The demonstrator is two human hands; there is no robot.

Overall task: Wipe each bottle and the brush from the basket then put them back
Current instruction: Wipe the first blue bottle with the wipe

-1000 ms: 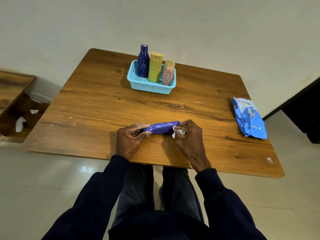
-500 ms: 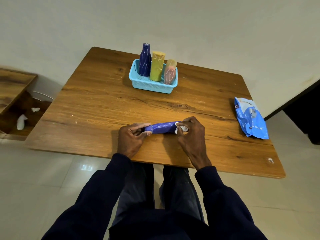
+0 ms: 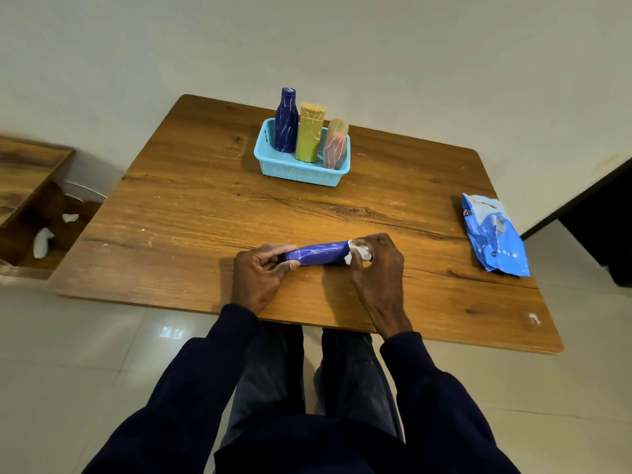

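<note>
Mid-wipe, one item out: well in front of the basket (image 3: pixel 301 173), my left hand (image 3: pixel 256 273) pinches the left end of the purple bottle (image 3: pixel 319 253) lying on the tabletop (image 3: pixel 191 206), and my right hand (image 3: pixel 378 268) pinches a white wipe (image 3: pixel 359 252) against its right end. Dark blue bottle (image 3: pixel 286 123), yellow bottle (image 3: pixel 310 133) and a pinkish item (image 3: pixel 336 144) stand in the basket; can't tell which are wiped, and this bottle isn't back yet. Versus 1 s ago, the wipe went from under that end up onto it; basket contents unchanged.

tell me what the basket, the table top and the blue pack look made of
Basket: likely moulded plastic, light blue, with perforated mesh walls. Table top: wood or wood-look laminate, matte; grain and knots show. Blue pack: thin glossy plastic film, judging by its crinkles and sheen.
</note>
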